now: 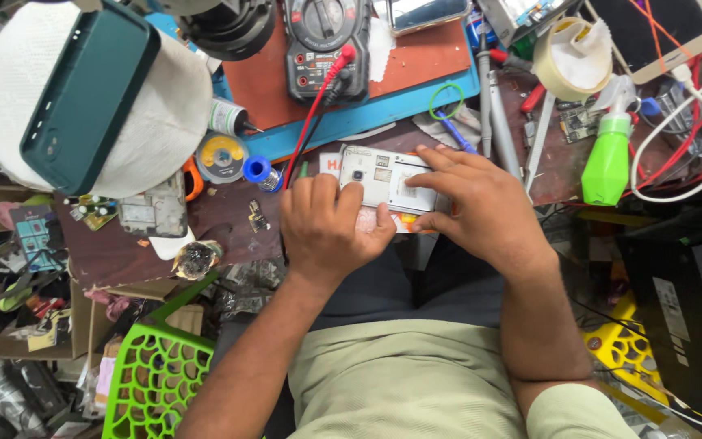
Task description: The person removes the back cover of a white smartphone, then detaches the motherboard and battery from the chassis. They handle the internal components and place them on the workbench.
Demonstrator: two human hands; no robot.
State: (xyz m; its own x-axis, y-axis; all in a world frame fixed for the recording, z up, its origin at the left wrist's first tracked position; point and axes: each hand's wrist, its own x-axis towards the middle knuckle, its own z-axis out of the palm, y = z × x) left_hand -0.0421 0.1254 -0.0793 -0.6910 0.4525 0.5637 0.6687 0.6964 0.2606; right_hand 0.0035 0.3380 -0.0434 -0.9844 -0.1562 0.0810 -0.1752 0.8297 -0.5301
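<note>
— What has the person got there, at the near edge of the desk (229,215)?

— An opened phone (383,180), back cover off, lying flat with its silver inner frame up. It sits at about 12 o'clock from their lap, just below the blue mat (383,110) with the multimeter (327,45) on it.

— Both hands on it?

— Yes. The left hand (327,232) pins the near-left corner, fingers curled narrow, thumb pressing along the lower edge. The right hand (477,203) lies over the right end, fingers held close and flat on the frame. Whether anything small is pinched under them, I can't tell.

— Looks delicate.

— I'd judge it light and stiff but fragile: thin metal, exposed camera and boards. Best gripped by the long edges, not the middle. It could skid on that smooth card beneath it.

— And around it?

— At 10 o'clock a solder reel (221,157) and a blue spool (257,171); at 3 o'clock a green spray bottle (608,158); at 1 o'clock a roll of tape (572,57).
</note>
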